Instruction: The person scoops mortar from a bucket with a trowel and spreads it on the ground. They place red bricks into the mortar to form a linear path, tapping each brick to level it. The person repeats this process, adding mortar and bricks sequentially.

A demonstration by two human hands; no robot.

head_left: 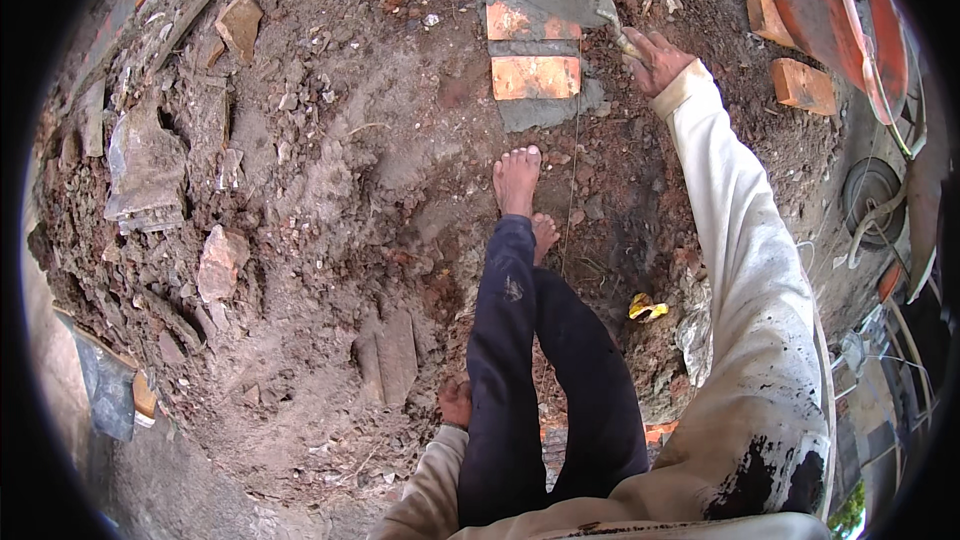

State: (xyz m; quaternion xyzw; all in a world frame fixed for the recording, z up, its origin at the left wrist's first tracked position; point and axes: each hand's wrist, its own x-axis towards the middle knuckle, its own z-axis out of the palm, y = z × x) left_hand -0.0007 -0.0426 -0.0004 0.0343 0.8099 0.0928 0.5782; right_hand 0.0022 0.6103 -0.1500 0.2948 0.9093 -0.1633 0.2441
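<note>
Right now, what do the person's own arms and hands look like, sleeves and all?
Both arms wear long, loose cream sleeves with ribbed cuffs. The right sleeve is grimy, with black blotches near the upper arm and small dark specks lower down. The left sleeve shows only near the cuff and looks plainer. The right hand and left hand are bare, without gloves.

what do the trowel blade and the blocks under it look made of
Trowel blade: likely steel, dull grey, flat and thin, smeared with mortar. Bricks: fired clay by their orange, rough faces and squared edges. Grey bed around them: wet cement mortar, judging by its smooth paste look. Right hand grips the handle.
</note>
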